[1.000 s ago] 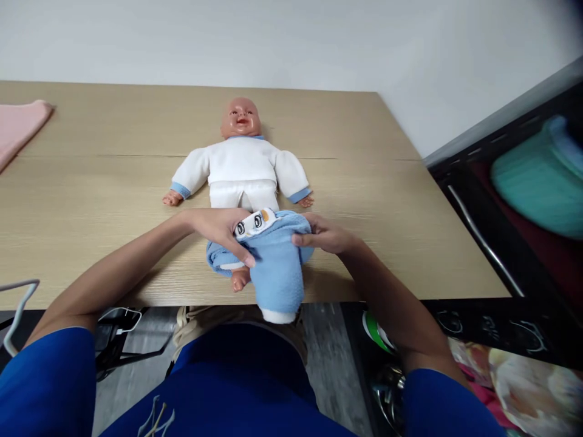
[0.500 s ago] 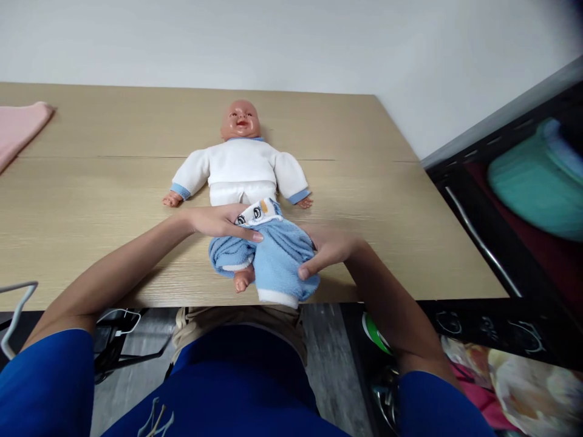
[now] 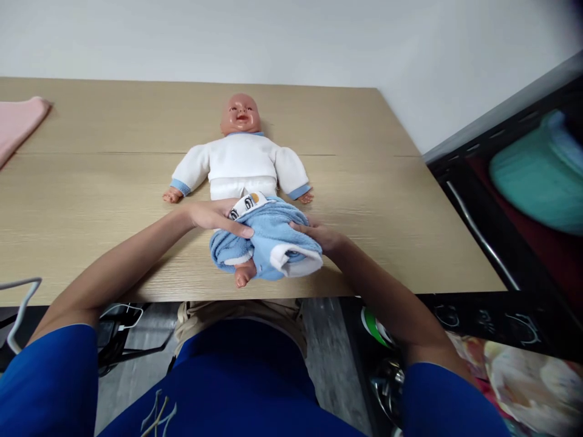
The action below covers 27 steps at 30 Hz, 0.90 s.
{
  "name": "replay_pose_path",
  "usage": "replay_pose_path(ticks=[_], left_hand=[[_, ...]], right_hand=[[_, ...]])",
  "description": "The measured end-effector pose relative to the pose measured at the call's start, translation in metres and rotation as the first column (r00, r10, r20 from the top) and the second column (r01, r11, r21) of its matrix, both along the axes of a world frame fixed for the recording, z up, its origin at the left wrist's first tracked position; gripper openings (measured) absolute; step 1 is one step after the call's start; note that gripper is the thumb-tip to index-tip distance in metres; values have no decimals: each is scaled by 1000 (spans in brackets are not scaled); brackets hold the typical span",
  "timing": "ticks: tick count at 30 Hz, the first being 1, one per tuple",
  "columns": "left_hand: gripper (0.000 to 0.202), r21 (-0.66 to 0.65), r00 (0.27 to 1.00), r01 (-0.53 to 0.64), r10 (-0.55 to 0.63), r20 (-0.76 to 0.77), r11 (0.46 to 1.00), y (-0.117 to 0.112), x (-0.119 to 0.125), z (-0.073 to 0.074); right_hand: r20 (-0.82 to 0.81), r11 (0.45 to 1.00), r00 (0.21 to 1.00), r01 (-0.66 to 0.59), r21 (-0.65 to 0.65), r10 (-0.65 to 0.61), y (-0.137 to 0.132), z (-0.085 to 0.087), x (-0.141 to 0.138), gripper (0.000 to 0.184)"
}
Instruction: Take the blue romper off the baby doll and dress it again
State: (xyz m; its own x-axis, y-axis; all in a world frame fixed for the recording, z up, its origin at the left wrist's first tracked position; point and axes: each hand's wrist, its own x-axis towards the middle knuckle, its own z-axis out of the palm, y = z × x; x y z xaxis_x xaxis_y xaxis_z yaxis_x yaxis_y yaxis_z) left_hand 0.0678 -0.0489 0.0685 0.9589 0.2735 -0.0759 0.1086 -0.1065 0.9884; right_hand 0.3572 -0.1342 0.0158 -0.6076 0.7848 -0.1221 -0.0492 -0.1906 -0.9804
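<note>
A baby doll [image 3: 241,155] lies on its back on the wooden table, in a white top with blue cuffs. Light-blue doll pants [image 3: 273,224] with a white printed waistband cover its legs. One bare foot [image 3: 245,273] pokes out of the leg opening on the left; the other foot is hidden in the bunched leg on the right. My left hand [image 3: 218,217] is closed on the waistband, thumb on top and fingers tucked beneath. With its thumb over the cloth, my right hand [image 3: 316,233] grips the right side of the pants.
Pink cloth [image 3: 20,124] lies at the table's far left. A dark rack [image 3: 483,237] with a green container [image 3: 537,176] stands along the right edge. A pale wall rises behind the table [image 3: 387,212]. A white cable [image 3: 27,309] hangs at the lower left.
My right hand has moved up a little and pulled up the pants leg on the right, which is now shorter and bunched, its white cuff opening facing me. My left hand keeps its hold.
</note>
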Motion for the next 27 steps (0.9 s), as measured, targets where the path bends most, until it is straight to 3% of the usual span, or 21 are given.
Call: replay_pose_path(ticks=[4, 6, 9, 12, 16, 20, 23, 27], left_hand=[[54, 42, 999, 26, -27, 26, 999, 0, 1, 0], [51, 80, 999, 33, -35, 20, 996, 1, 1, 1], [50, 85, 1000, -7, 8, -9, 996, -2, 2, 4], [52, 43, 998, -63, 64, -7, 997, -13, 8, 9], [43, 166, 984, -161, 172, -52, 973, -36, 20, 13], [35, 450, 939, -216, 311, -148, 867, -53, 27, 13], [37, 654, 893, -96, 356, -277, 750, -61, 27, 14], [42, 766, 848, 42, 383, -367, 642, -69, 28, 18]], right_hand=[[-39, 961, 964, -257, 100, 261, 6, 8, 8, 77], [-10, 961, 972, -232, 150, 236, 1, 13, 6, 81], [42, 969, 994, 86, 230, -98, -17, 22, -5, 81], [104, 868, 891, 395, 300, -441, -42, 29, -19, 56], [219, 747, 739, 521, 414, -637, -78, 37, -34, 33], [301, 718, 665, 538, 442, -684, -107, 38, -42, 35], [336, 707, 631, 542, 455, -699, -121, 29, -43, 35], [412, 688, 553, 543, 481, -724, -126, 9, -40, 34]])
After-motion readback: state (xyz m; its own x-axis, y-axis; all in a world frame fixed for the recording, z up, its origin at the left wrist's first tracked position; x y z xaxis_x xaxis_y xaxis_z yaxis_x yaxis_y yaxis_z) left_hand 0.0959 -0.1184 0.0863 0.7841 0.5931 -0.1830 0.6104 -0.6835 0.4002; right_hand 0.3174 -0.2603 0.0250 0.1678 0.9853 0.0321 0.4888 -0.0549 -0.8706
